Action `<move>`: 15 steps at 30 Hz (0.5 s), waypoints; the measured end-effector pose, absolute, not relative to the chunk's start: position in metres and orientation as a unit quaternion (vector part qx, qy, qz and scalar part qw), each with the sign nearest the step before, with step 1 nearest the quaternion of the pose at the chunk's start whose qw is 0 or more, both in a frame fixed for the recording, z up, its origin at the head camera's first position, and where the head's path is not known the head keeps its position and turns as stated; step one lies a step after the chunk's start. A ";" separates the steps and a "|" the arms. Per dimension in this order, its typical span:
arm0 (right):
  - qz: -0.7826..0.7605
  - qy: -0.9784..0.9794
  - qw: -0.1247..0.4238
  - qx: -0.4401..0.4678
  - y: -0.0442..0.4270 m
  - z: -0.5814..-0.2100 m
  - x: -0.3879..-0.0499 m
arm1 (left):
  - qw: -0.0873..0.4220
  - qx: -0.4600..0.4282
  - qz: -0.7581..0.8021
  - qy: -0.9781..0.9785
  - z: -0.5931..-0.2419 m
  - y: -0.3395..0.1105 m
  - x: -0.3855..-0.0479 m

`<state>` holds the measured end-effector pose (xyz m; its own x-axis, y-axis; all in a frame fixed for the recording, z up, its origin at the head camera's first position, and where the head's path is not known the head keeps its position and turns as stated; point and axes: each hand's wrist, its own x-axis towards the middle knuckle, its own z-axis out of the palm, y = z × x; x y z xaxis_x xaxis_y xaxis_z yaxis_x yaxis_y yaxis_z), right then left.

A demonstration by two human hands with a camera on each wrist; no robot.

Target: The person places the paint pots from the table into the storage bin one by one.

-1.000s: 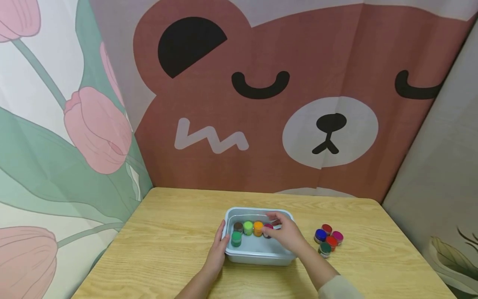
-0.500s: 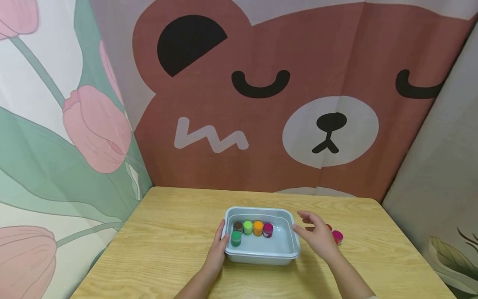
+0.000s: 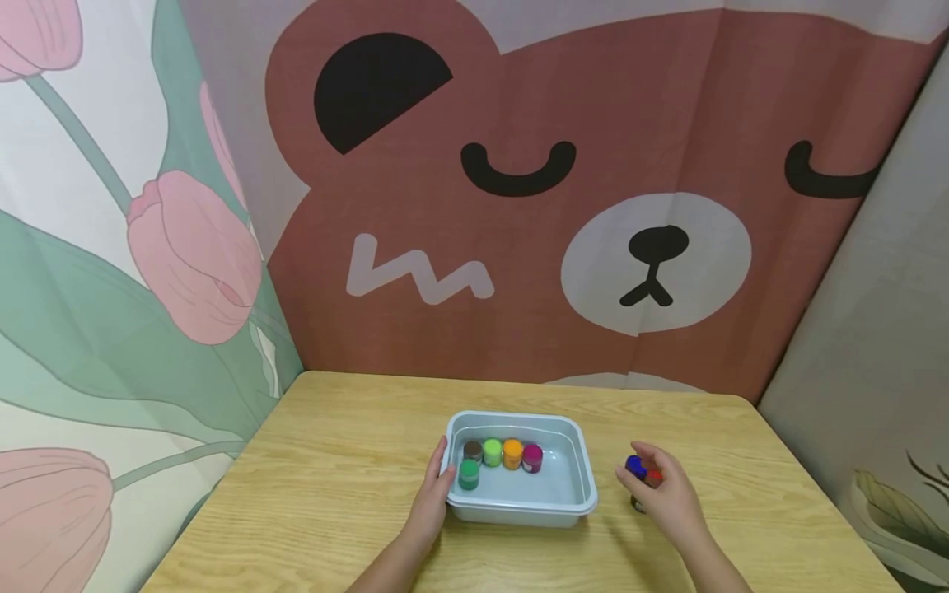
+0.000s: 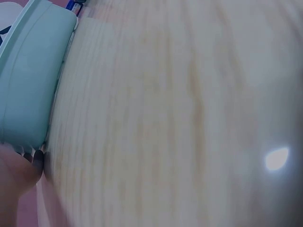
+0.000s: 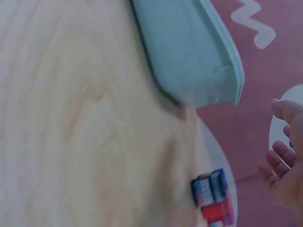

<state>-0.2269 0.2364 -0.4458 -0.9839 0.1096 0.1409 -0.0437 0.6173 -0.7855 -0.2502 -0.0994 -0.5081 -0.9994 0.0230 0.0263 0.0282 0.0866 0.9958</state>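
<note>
A light blue plastic tub (image 3: pixel 519 516) stands on the table; my left hand (image 3: pixel 428 502) holds its left side, thumb over the rim. Inside it are small paint jars: brown (image 3: pixel 473 450), light green (image 3: pixel 493 452), orange (image 3: pixel 512 454), magenta (image 3: pixel 532 458) and green (image 3: pixel 469 473). To the right of the tub, my right hand (image 3: pixel 675 498) hovers over another cluster of jars, fingers spread loosely with nothing between them. A blue-lidded jar (image 3: pixel 635 465) and a red one (image 3: pixel 654 478) show past the fingers; the hand hides the others. A dark-lidded jar (image 5: pixel 207 190) appears in the right wrist view.
The wooden table (image 3: pixel 334 469) extends to both sides of the tub. Behind it hangs a cloth with a bear face (image 3: pixel 534 272), and a tulip-print cloth (image 3: pixel 185 255) hangs at the left.
My right hand has left the magenta jar inside the tub and moved right to the cluster on the table. The left hand and the tub have stayed in place.
</note>
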 end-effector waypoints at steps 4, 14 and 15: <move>0.438 -0.894 0.087 -0.034 0.246 -0.457 -0.225 | 0.003 -0.015 -0.676 -0.737 -0.508 -0.100 -0.250; 0.423 -0.902 0.067 -0.059 0.266 -0.484 -0.228 | 0.002 -0.018 -0.674 -0.738 -0.508 -0.099 -0.250; 0.424 -0.901 0.064 -0.059 0.267 -0.487 -0.229 | 0.002 -0.018 -0.674 -0.738 -0.508 -0.099 -0.250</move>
<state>-0.2288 0.2672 -0.4865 -0.9849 0.1610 0.0644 0.0530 0.6332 -0.7721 -0.2503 -0.0994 -0.5082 -0.9993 0.0248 0.0273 0.0294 0.0900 0.9955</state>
